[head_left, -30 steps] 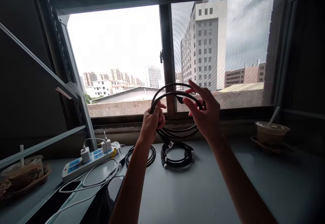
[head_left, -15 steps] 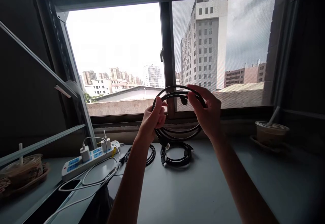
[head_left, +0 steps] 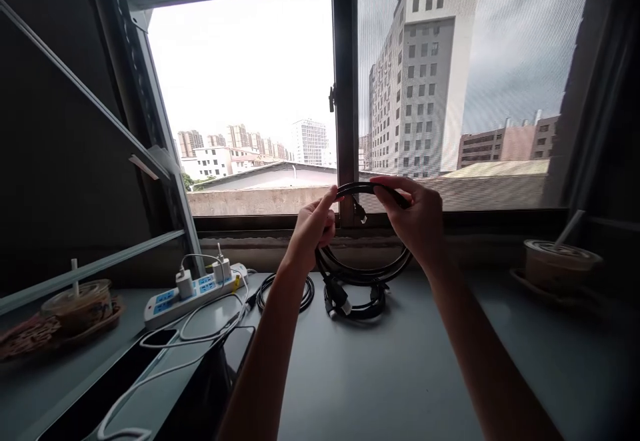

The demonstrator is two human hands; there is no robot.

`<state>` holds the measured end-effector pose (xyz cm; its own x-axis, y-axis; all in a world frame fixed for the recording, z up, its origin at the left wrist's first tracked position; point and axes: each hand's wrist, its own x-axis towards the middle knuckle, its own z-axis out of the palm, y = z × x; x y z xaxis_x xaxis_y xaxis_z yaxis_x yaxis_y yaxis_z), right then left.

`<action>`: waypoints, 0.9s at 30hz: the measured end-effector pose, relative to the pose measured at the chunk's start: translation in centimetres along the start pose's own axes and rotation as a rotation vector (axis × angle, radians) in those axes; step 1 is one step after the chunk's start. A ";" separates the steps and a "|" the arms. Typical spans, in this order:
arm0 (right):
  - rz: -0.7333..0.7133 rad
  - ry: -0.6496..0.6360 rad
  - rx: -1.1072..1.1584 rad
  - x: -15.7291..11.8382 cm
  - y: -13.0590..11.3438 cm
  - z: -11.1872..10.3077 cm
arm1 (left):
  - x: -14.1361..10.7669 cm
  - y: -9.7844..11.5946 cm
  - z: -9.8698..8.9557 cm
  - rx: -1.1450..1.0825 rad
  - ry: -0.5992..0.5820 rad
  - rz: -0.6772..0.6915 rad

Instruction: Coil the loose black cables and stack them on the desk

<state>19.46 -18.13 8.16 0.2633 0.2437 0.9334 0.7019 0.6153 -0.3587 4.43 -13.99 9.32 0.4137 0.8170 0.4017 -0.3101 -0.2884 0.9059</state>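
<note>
A coiled black cable [head_left: 370,273] hangs in loops between my two hands, above the table. My left hand [head_left: 314,227] is closed round the coil's upper left side. With thumb and fingers, my right hand [head_left: 413,211] grips its upper right. One plug dangles inside the loop below the top strands, and a larger plug with a pale end hangs at the lower left. Behind and below it, a second coiled black cable [head_left: 369,311] lies on the table, partly covered by the held one. Another black coil [head_left: 306,294] lies to its left, partly hidden by my left forearm.
A white power strip [head_left: 165,307] with chargers and tangled white cords [head_left: 187,339] is at left on the grey table [head_left: 360,387]. Lidded drink cups stand at the far left [head_left: 80,304] and right [head_left: 560,271]. A metal rack frame and window rise behind.
The coil's top strands, spread apart before, are now gathered close together. The hanging plugs have swung lower. The whole view has shifted, so the scene sits further right.
</note>
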 end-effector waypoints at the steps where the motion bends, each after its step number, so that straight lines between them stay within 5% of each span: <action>1: -0.011 0.005 -0.003 0.0 0.1 0.1 | 0.0 -0.1 0.1 0.030 0.021 0.026; 5: -0.050 -0.003 -0.005 -0.1 0.1 0.2 | 0.0 -0.7 0.4 0.206 0.147 0.267; 10: -0.072 -0.042 -0.057 -0.1 0.1 0.4 | 0.4 -1.5 0.1 0.399 0.073 0.494; 16: 0.159 -0.171 -0.077 -0.5 0.9 0.6 | 0.5 -0.8 -1.0 0.383 0.253 0.469; 27: 0.135 -0.347 -0.236 -0.4 -1.1 -0.2 | -0.7 1.4 -0.6 0.097 0.396 0.556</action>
<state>18.70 -19.02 8.13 0.1537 0.5723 0.8055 0.8192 0.3820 -0.4277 3.20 -14.72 10.26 -0.1339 0.6504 0.7477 -0.3001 -0.7457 0.5949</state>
